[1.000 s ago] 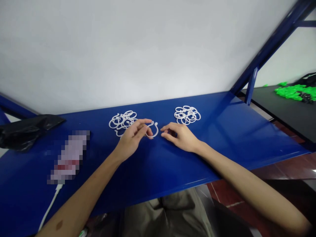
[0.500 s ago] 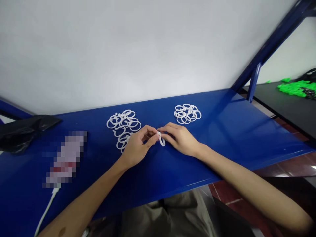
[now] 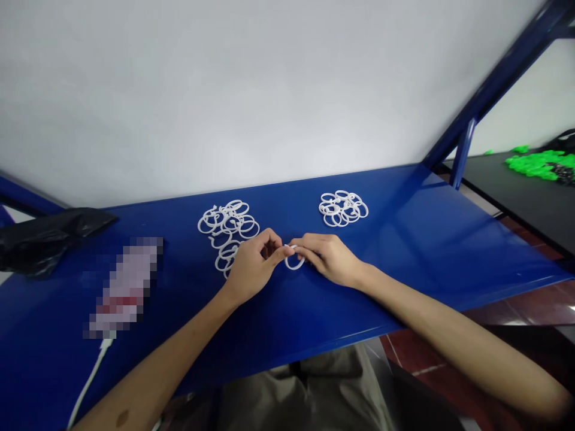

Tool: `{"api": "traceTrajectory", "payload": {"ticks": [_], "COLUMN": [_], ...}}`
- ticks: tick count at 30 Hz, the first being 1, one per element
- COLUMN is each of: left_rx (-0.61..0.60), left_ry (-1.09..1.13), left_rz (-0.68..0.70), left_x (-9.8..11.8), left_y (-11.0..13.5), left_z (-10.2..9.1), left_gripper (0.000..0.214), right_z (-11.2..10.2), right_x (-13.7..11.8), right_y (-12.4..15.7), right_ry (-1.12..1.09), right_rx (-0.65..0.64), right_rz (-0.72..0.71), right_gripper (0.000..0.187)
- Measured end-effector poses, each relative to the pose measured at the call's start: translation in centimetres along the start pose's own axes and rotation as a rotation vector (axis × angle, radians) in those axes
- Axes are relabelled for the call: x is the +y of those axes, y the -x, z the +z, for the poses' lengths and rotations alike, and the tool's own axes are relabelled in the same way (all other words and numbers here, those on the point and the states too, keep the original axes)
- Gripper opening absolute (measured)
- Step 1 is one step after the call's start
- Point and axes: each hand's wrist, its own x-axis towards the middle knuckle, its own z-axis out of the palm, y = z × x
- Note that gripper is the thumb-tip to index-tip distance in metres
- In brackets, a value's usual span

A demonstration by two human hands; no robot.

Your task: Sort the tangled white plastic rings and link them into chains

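A white plastic ring [image 3: 294, 267] hangs between my two hands, just above the blue table [image 3: 287, 323]. My left hand [image 3: 257, 261] pinches its upper left side between thumb and fingers. On the other side, the fingertips of my right hand [image 3: 331, 258] are closed on the ring's top; they partly hide where its ends meet. Beyond and beside my left hand lies a loose group of white rings [image 3: 221, 238], some with knob-like ends showing. A second, tighter cluster of white rings [image 3: 344, 209] lies past my right hand.
On the left are a black plastic bag [image 3: 49, 236] and a blurred-out flat object [image 3: 128, 287] with a white cable [image 3: 92, 374]. A white wall [image 3: 269, 90] rises behind the table. Blue frame bars [image 3: 489, 96] and a dark table with bright green pieces [image 3: 536, 164] stand right.
The ring in my hands has turned, so its loop now faces me more widely. My hands stay close together, fingers shifted slightly. The whole view has moved a little.
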Motion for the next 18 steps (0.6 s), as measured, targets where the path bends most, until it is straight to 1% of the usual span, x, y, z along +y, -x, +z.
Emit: {"api": "traceTrajectory", "payload": {"ticks": [4,7,10,11,14,16,18], "left_rx": [-0.005,-0.020,0.023,0.051,0.102,0.090,0.058], "left_ry": [-0.008,-0.059,-0.136,-0.165,-0.229,-0.248,-0.257], "left_rz": [0.037,0.130,0.238,0.262,0.304,0.326,0.355], "left_x": [-0.1,0.2,0.9,1.1,1.5,1.3,0.9], "left_y": [0.0,0.4,0.8,0.9,0.8,0.6,0.4], "left_z": [0.2,0.7,1.0,1.0,0.6,0.3,0.2], "left_gripper": [0.041,0.037,0.035,0.033,0.023,0.015,0.012], "right_z": [-0.2,0.1,0.5,0.7,0.8,0.7,0.5], "right_x": [0.1,0.1,-0.3,-0.5,-1.0,-1.1,-0.9], "right_y": [0.2,0.4,0.5,0.5,0.4,0.3,0.2], "right_ry": [0.072,0.124,0.158,0.161,0.158,0.164,0.180], "right_rx": [-0.049,-0.088,-0.129,-0.119,-0.022,0.018,0.014], "right_rz": [-0.057,-0.118,-0.162,-0.154,-0.076,-0.014,0.040], "right_gripper": [0.031,0.031,0.036,0.036,0.034,0.032,0.030]}}
